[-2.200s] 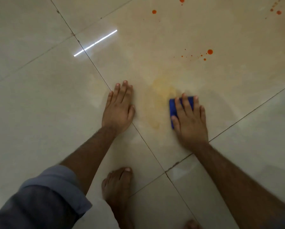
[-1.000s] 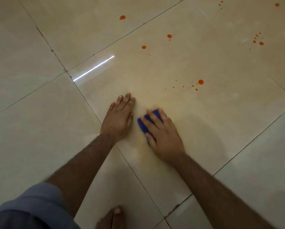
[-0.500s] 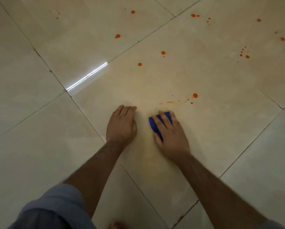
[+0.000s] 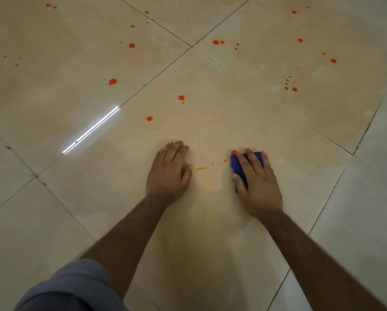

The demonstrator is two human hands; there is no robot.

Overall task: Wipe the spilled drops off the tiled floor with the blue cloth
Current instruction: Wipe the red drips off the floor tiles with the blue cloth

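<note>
Under the right grip (image 4: 258, 185), blue cloth (image 4: 238, 169) pressed flat-fingered, left grip (image 4: 169, 173) flat.

No writing, label, brand, number or sign can be read anywhere in view, neither on the tiled floor (image 4: 210, 122) nor on the blue cloth (image 4: 237, 168).

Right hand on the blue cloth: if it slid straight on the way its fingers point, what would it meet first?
Bare tile, it seems. The right hand presses the blue cloth; the large orange drop sits at the cloth's far left corner, likely just beside that line.
</note>
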